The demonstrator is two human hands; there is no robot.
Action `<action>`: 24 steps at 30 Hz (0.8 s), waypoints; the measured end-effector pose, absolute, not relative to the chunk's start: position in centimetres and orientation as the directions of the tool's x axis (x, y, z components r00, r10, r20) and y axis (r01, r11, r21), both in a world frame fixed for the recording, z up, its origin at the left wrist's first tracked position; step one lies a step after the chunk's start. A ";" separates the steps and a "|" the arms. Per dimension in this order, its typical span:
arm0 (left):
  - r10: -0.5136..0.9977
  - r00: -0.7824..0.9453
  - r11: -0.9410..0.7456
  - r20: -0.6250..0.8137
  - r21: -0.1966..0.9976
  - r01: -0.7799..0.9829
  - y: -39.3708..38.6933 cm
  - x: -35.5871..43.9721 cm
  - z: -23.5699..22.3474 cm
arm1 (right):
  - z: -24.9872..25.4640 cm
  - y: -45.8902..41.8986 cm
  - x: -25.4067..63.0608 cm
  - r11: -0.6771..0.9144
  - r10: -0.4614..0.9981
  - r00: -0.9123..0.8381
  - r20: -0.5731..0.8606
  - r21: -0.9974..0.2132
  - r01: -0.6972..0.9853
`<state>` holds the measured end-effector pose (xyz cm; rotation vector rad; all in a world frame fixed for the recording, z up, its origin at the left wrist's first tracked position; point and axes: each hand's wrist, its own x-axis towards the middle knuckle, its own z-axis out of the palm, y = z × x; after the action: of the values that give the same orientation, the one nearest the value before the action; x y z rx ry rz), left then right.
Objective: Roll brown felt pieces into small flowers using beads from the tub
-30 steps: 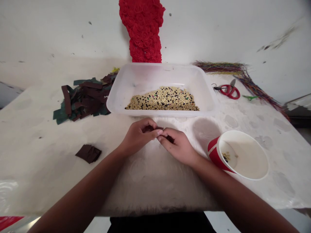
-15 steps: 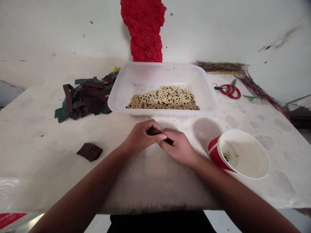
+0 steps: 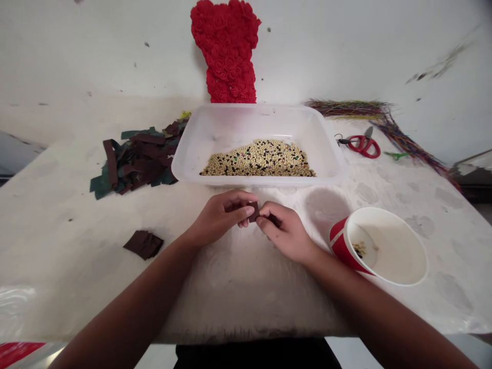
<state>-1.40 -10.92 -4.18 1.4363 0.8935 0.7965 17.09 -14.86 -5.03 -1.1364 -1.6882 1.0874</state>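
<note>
Together, left hand [image 3: 218, 217] and right hand [image 3: 287, 231] pinch brown material [image 3: 254, 211]; perhaps 1 strip.

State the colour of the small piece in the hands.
The small piece is dark brown, seen best in the head view.

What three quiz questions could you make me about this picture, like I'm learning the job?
1. True or false: the red-handled scissors lie on the right side of the plastic tub, outside it.

2. Choose one: the rose-covered object behind the tub is
A) green
B) red
C) yellow

3. Fill the gap: the left hand holds a small, flat, ____ piece, close to the right hand.

Key: 1. True. 2. B. 3. Dark brown.
</note>
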 end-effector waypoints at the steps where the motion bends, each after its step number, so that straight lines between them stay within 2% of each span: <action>1: 0.880 0.473 0.003 -0.030 0.998 0.059 -10.9 -1.4 -4.2 | -5.1 -14.8 17.1 0.204 0.959 -0.243 0.142 -0.946 0.252; 6: 0.886 0.461 0.000 -0.043 0.996 0.092 -11.1 -1.1 -4.1 | -5.4 -14.6 17.2 0.163 0.973 -0.194 0.122 -0.964 0.211; 13: 0.905 0.425 -0.042 -0.031 0.986 0.162 -11.1 -1.0 -4.3 | -5.1 -14.8 17.0 0.251 0.944 -0.284 0.166 -0.922 0.296; 24: 0.872 0.487 -0.002 -0.049 0.995 0.103 -11.1 -1.1 -4.0 | -5.7 -14.3 17.1 0.184 0.972 -0.188 0.140 -0.954 0.236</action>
<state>-1.12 -11.10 -4.02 1.4623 0.9028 0.7583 17.06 -14.34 -5.72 -1.1796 -1.5973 1.0749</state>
